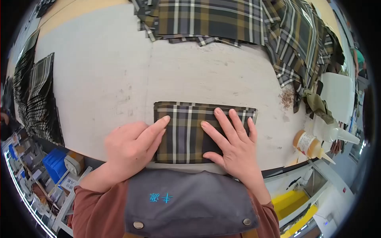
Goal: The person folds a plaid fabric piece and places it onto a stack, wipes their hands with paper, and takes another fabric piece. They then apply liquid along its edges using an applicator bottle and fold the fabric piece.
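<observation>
A folded plaid cloth piece [184, 135] in dark, brown, grey and white lies flat on the pale table [99, 59], near its front edge. My left hand [137, 141] is at the cloth's left side, its index finger stretched onto the upper left part and the other fingers curled; whether anything is pinched there is hidden. Spread across the right half of the cloth, my right hand [234, 144] lies flat with its fingers apart.
Stacked plaid panels [210, 20] lie at the far edge, with a loose plaid heap [297, 39] to their right. More plaid pieces [39, 95] hang at the left. A brown-filled bottle [307, 143] and a clear nozzle bottle [337, 134] are at the right.
</observation>
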`<state>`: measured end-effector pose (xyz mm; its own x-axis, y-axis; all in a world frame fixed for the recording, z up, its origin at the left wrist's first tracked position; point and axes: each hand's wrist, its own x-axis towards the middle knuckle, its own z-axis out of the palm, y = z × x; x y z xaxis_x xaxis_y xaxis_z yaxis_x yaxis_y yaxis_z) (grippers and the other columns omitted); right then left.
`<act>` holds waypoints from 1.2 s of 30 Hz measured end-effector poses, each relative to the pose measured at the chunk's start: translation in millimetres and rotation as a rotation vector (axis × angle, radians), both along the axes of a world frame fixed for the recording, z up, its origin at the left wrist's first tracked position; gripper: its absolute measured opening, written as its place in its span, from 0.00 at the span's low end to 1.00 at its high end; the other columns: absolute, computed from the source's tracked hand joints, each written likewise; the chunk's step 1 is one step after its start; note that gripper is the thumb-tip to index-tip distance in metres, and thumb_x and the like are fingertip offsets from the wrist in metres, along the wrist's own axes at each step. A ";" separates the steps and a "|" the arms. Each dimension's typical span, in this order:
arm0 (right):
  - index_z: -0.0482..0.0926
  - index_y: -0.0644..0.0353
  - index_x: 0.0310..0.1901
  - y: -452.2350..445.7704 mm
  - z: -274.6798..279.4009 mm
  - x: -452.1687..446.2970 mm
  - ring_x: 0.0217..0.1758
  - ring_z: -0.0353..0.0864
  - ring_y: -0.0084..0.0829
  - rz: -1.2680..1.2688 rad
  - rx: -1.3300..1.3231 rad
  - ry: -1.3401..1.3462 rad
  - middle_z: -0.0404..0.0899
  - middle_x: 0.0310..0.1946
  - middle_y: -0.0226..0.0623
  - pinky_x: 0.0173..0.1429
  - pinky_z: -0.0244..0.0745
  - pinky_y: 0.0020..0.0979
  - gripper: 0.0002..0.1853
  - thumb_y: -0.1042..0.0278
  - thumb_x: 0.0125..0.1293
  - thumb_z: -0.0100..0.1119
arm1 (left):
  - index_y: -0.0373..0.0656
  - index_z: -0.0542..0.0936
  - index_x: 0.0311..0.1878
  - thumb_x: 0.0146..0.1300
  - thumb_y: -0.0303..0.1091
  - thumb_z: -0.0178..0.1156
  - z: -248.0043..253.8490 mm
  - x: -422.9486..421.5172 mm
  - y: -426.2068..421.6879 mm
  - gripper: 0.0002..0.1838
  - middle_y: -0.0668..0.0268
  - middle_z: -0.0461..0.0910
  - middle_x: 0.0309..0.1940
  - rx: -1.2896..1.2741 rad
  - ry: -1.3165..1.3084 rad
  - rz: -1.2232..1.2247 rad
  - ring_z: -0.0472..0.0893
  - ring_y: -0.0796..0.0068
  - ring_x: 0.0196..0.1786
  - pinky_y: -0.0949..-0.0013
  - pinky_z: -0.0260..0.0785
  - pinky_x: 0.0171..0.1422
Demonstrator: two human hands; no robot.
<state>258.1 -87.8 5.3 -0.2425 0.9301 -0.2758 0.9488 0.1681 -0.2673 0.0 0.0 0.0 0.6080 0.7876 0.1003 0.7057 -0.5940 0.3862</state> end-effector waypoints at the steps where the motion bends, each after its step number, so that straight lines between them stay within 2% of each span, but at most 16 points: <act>1: 0.67 0.30 0.75 -0.6 -0.1 1.4 0.84 0.51 0.29 -0.007 0.000 -0.015 0.57 0.80 0.20 0.83 0.32 0.49 0.41 0.30 0.60 0.59 | 0.56 0.88 0.53 0.53 0.31 0.73 0.5 1.9 -0.3 0.21 0.77 0.68 0.21 0.037 0.006 -0.012 0.70 0.80 0.23 0.72 0.61 0.26; 5: 0.70 0.31 0.73 0.0 -0.1 -1.3 0.83 0.52 0.29 -0.040 0.009 -0.023 0.60 0.79 0.20 0.83 0.31 0.48 0.39 0.30 0.60 0.59 | 0.56 0.88 0.52 0.50 0.31 0.74 -5.3 -1.1 2.5 0.22 0.78 0.65 0.21 0.137 -0.014 -0.044 0.68 0.81 0.23 0.73 0.58 0.26; 9: 0.67 0.37 0.75 1.1 0.1 -2.6 0.83 0.52 0.28 -0.023 0.028 -0.064 0.60 0.79 0.21 0.84 0.31 0.48 0.43 0.27 0.60 0.55 | 0.56 0.88 0.51 0.50 0.30 0.73 -11.1 -6.2 2.1 0.22 0.78 0.63 0.20 0.211 -0.008 -0.065 0.67 0.82 0.23 0.74 0.56 0.26; 13: 0.65 0.39 0.76 -0.1 -2.0 -0.7 0.83 0.53 0.28 0.000 0.050 -0.090 0.60 0.79 0.20 0.84 0.31 0.47 0.45 0.26 0.60 0.54 | 0.56 0.88 0.51 0.49 0.32 0.74 -14.6 -6.8 1.6 0.22 0.79 0.66 0.22 0.223 -0.025 -0.064 0.67 0.81 0.25 0.74 0.58 0.28; 15: 0.65 0.40 0.76 -4.1 -6.3 -1.4 0.83 0.53 0.27 -0.007 0.103 -0.103 0.60 0.79 0.19 0.84 0.33 0.46 0.45 0.26 0.60 0.55 | 0.55 0.88 0.50 0.50 0.35 0.74 -13.1 -5.8 2.1 0.20 0.79 0.75 0.32 0.204 -0.047 -0.054 0.72 0.78 0.33 0.71 0.62 0.35; 16: 0.65 0.40 0.76 -2.9 -5.5 -1.1 0.83 0.53 0.27 -0.010 0.104 -0.103 0.60 0.79 0.19 0.84 0.33 0.46 0.45 0.26 0.60 0.55 | 0.55 0.88 0.50 0.50 0.35 0.74 -9.7 -4.6 2.9 0.20 0.79 0.75 0.32 0.205 -0.047 -0.057 0.72 0.78 0.33 0.71 0.62 0.35; 18: 0.65 0.40 0.76 1.8 -3.6 0.2 0.83 0.54 0.26 -0.005 0.056 -0.063 0.60 0.79 0.18 0.84 0.35 0.44 0.45 0.26 0.60 0.55 | 0.49 0.86 0.53 0.53 0.41 0.72 0.3 -1.3 6.0 0.22 0.70 0.79 0.49 0.186 -0.001 -0.101 0.78 0.69 0.49 0.65 0.69 0.50; 19: 0.65 0.40 0.76 2.3 -3.2 0.2 0.83 0.54 0.26 -0.010 0.059 -0.064 0.60 0.79 0.18 0.84 0.35 0.44 0.45 0.26 0.60 0.55 | 0.49 0.86 0.53 0.53 0.41 0.72 1.9 4.2 7.6 0.22 0.70 0.79 0.49 0.189 -0.003 -0.105 0.78 0.69 0.49 0.65 0.69 0.50; 21: 0.66 0.40 0.76 2.9 -2.1 0.2 0.82 0.55 0.24 -0.019 0.054 -0.027 0.60 0.79 0.18 0.84 0.37 0.45 0.44 0.28 0.61 0.56 | 0.42 0.81 0.61 0.65 0.53 0.63 3.9 25.3 8.5 0.29 0.57 0.75 0.61 -0.059 -0.250 -0.292 0.76 0.55 0.62 0.54 0.70 0.61; 23: 0.67 0.41 0.75 1.6 -5.0 1.5 0.82 0.56 0.24 -0.012 0.078 -0.041 0.60 0.79 0.18 0.83 0.37 0.45 0.43 0.28 0.62 0.56 | 0.37 0.71 0.71 0.64 0.58 0.62 10.6 49.6 1.9 0.40 0.51 0.67 0.71 -0.308 -0.243 -0.507 0.69 0.48 0.72 0.47 0.64 0.71; 24: 0.68 0.41 0.75 0.8 -6.6 1.8 0.82 0.56 0.24 -0.009 0.098 -0.052 0.60 0.79 0.18 0.83 0.38 0.45 0.43 0.29 0.62 0.57 | 0.38 0.61 0.77 0.64 0.60 0.61 5.6 54.6 -8.8 0.47 0.51 0.58 0.78 -0.352 -0.224 -0.561 0.60 0.49 0.80 0.48 0.57 0.78; 25: 0.68 0.41 0.75 0.6 -7.8 1.7 0.82 0.56 0.24 -0.006 0.101 -0.045 0.60 0.79 0.18 0.83 0.38 0.45 0.43 0.29 0.62 0.57 | 0.38 0.61 0.77 0.64 0.60 0.61 3.4 57.2 -13.8 0.47 0.51 0.58 0.78 -0.350 -0.217 -0.557 0.60 0.49 0.80 0.48 0.57 0.78; 27: 0.69 0.42 0.74 0.3 -10.9 0.5 0.82 0.56 0.24 -0.028 0.149 -0.027 0.61 0.79 0.19 0.83 0.38 0.45 0.42 0.30 0.62 0.58 | 0.39 0.58 0.80 0.63 0.63 0.60 0.1 58.1 -19.7 0.51 0.52 0.54 0.81 -0.428 -0.146 -0.486 0.54 0.54 0.83 0.49 0.50 0.81; 28: 0.69 0.42 0.74 0.7 -11.1 0.2 0.82 0.56 0.24 -0.026 0.151 -0.017 0.61 0.79 0.19 0.83 0.38 0.45 0.42 0.30 0.62 0.58 | 0.41 0.57 0.80 0.61 0.66 0.60 -2.2 55.2 -20.2 0.53 0.55 0.52 0.82 -0.367 -0.054 -0.485 0.52 0.58 0.84 0.52 0.48 0.83; 33: 0.68 0.43 0.75 0.5 -9.0 2.5 0.82 0.56 0.26 -0.005 0.114 -0.015 0.60 0.79 0.21 0.84 0.37 0.45 0.44 0.29 0.60 0.59 | 0.43 0.57 0.81 0.60 0.73 0.57 -4.0 40.1 -14.9 0.55 0.59 0.53 0.82 -0.327 0.034 -0.445 0.54 0.61 0.83 0.53 0.46 0.83; 36: 0.66 0.43 0.76 1.4 -7.1 1.6 0.82 0.55 0.26 -0.002 0.118 -0.013 0.60 0.79 0.22 0.84 0.37 0.45 0.46 0.28 0.59 0.59 | 0.48 0.56 0.81 0.60 0.77 0.51 -8.9 30.9 -5.5 0.55 0.63 0.53 0.82 -0.271 0.137 -0.466 0.52 0.63 0.83 0.54 0.42 0.84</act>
<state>259.7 -86.4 -1.8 -0.2382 0.9567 -0.1674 0.9523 0.1962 -0.2337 30.9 -5.5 -8.9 0.8916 0.4186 -0.1724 0.4461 -0.7476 0.4919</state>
